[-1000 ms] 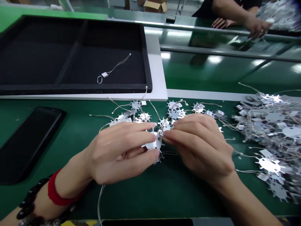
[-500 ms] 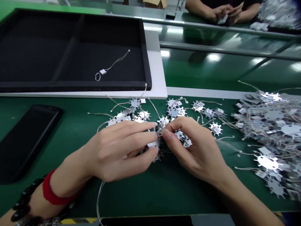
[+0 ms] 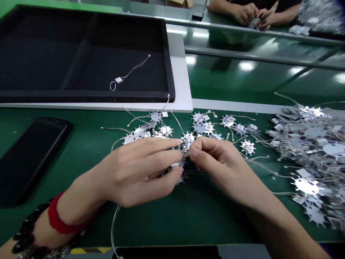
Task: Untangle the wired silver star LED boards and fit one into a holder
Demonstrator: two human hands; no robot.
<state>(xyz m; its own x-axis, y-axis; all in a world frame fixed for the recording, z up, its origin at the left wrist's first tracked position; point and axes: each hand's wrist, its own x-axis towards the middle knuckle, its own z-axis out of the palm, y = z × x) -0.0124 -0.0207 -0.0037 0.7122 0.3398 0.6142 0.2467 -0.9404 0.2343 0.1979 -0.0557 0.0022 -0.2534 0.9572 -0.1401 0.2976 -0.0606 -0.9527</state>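
My left hand (image 3: 145,171) reaches in from the left, its fingers closed on the edge of a silver metal plate (image 3: 178,162) with short spokes around its rim. Most of that plate is hidden by the fingers. Thumb and forefinger of my right hand (image 3: 219,158) are pinched together right beside the plate; what lies between them is too small and covered to make out. Around and beyond the hands lie several similar spoked plates (image 3: 199,127) with white labels and thin wires. One more spoked plate (image 3: 247,147) rests to the right of my right hand.
A large heap of spoked plates (image 3: 314,133) with wires fills the right side. A black phone (image 3: 35,158) lies at left. Behind it stands a black divided tray (image 3: 118,96) holding a wired white tag (image 3: 119,80). Across the bench, another person's hands (image 3: 253,16) handle a small piece.
My right hand has turned slightly and its pinch has shifted a little to the right. My left hand stays almost still on the plate. The other person's hands have moved closer around their piece.
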